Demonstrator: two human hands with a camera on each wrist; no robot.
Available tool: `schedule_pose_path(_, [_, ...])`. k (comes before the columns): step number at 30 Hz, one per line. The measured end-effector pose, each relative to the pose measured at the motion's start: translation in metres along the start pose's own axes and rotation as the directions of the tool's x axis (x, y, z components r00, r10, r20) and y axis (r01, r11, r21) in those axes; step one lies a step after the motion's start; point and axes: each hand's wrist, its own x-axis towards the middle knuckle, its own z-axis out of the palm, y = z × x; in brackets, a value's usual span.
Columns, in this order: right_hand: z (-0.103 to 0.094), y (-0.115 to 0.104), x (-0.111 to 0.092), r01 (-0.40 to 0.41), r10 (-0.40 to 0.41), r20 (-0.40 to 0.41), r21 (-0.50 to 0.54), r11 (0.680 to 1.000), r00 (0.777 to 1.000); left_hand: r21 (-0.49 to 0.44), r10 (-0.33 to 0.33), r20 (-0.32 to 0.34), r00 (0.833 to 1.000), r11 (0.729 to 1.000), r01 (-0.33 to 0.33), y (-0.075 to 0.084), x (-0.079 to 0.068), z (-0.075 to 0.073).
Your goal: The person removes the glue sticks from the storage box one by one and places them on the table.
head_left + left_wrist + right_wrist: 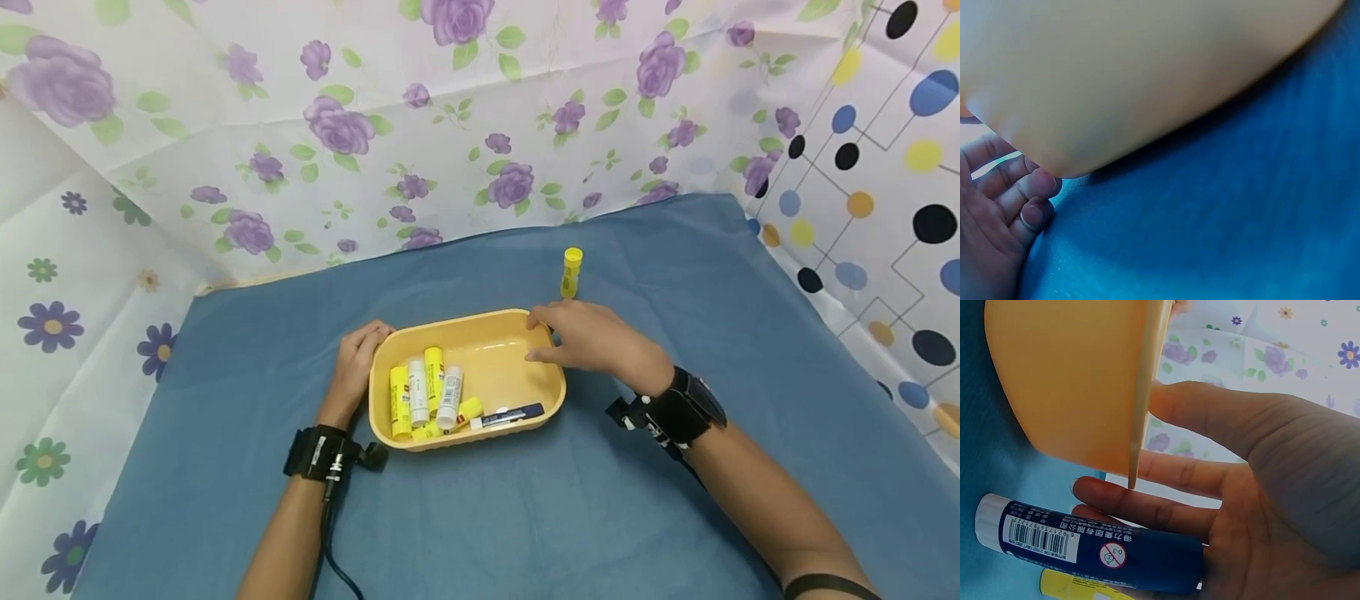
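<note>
Purple-flowered sheet [420, 50] at the back, dotted sheet [870, 75] on the R, blue-clothed counter [465, 525] underneath. Yellow tray [495, 358] sits betw. my hands, which are well apart, one per end. L hand [356, 371] grips the L end; R hand [596, 337] has its thumb at the inner side of the R rim, fingers outside, so the rim's pinched betw. them.

To do this hold well, I'd say: even grip both ends, tray level, any shift slow, b/c the loose stuff inside would prob. roll. Yellow glue sticks [400, 402] & white tubes [417, 392] are bunched nearer L hand, so that end may feel heavier. Navy-and-white stick [507, 416] lies along the near wall, toward R hand.

Watch R side esp.: navy glue stick [1088, 544] is right by those fingers in the wrist view; can't tell if touching. Upright yellow glue stick [572, 273] is just beyond R hand, outside the tray, so careful w/ knuckles there or it'd tip.
</note>
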Motion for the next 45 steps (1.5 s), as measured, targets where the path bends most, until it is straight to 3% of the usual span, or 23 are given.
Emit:
schedule_pose_path(7, [0.0004, 0.0009, 0.0013, -0.001, 0.001, 0.004, -0.009, 1.000, 1.000, 0.017, 0.020, 0.001, 1.000, 1.000, -0.020, -0.0038, 0.0003, -0.0006])
schedule_pose_path(20, [0.0016, 0.0028, 0.0033, -0.001, 0.001, 0.014, -0.016, 1.000, 1.000, 0.008, -0.014, 0.008, 1.000, 1.000, 0.014, -0.0045, 0.0007, -0.0014])
schedule_pose_path(30, [0.0017, 0.0038, 0.0023, 0.018, -0.018, 0.003, -0.025, 1.000, 1.000, 0.008, 0.037, -0.004, 0.999, 0.999, -0.037, -0.0066, 0.0007, -0.0005])
schedule_pose_path(45, [0.0008, 0.0030, 0.0023, 0.002, -0.002, 0.016, -0.029, 1.000, 1.000, -0.014, 0.035, 0.012, 0.999, 0.999, -0.034, -0.0041, -0.0005, -0.0009])
